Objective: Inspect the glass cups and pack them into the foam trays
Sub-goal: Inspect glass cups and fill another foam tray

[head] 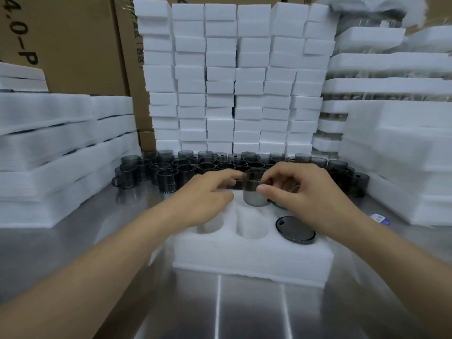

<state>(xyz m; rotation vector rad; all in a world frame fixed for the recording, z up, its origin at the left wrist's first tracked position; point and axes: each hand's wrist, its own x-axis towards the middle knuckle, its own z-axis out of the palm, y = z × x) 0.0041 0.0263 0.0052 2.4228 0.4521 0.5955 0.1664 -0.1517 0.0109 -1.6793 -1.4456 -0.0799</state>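
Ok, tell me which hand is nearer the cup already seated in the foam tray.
Right. The right hand is just above the seated cup; the left hand is across the foam tray.

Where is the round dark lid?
In the head view, the round dark lid sits in the foam tray's near right pocket, just under the right hand.

Brown cardboard boxes [73, 42] stacked in the upper left of the frame — black print on their sides. Steel bench [244, 311] below — small blue-and-white label [379, 218] at right.
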